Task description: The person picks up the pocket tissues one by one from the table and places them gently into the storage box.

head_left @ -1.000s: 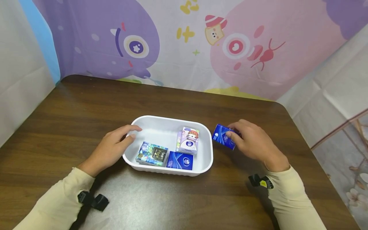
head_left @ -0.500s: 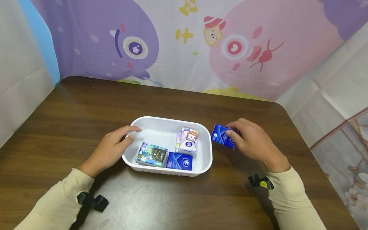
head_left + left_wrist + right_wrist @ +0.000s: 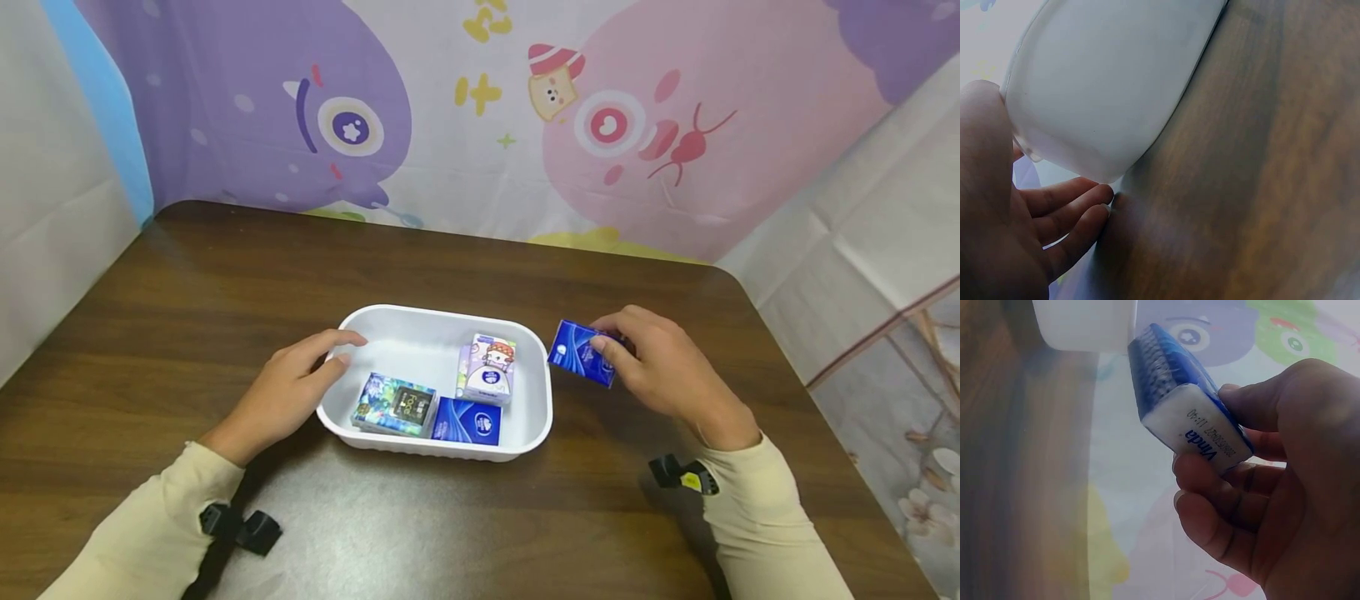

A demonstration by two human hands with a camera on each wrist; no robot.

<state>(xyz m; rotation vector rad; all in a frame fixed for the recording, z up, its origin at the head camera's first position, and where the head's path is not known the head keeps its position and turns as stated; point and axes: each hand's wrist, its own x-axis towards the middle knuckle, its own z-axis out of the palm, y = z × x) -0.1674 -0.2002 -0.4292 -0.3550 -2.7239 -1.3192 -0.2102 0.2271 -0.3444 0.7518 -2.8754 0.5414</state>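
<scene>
A white plastic tray (image 3: 420,454) stands on the table. Its left end is held by my left hand (image 3: 288,383), with thumb and index finger over the rim and the other fingers (image 3: 1075,215) along the outside wall. My right hand (image 3: 667,371) pinches a blue pack of tissues (image 3: 581,354) just off the tray's right end; the right wrist view shows the pack's white side marked "Vinda". Inside the tray lie a green-blue patterned tissue pack (image 3: 393,406), another blue tissue pack (image 3: 467,421) and a purple-white cartoon tissue pack (image 3: 489,369), which seems stacked on a similar one.
The brown wooden table (image 3: 420,533) extends around the tray on all sides. A cartoon-printed curtain (image 3: 465,167) hangs along its back edge. Pale cloth and a floral-printed sheet border the sides. Each wrist wears a black camera strap.
The blue tissue pack in my right hand has shifted slightly and tilted a little. The view has drifted slightly. My left hand keeps its place on the tray.
</scene>
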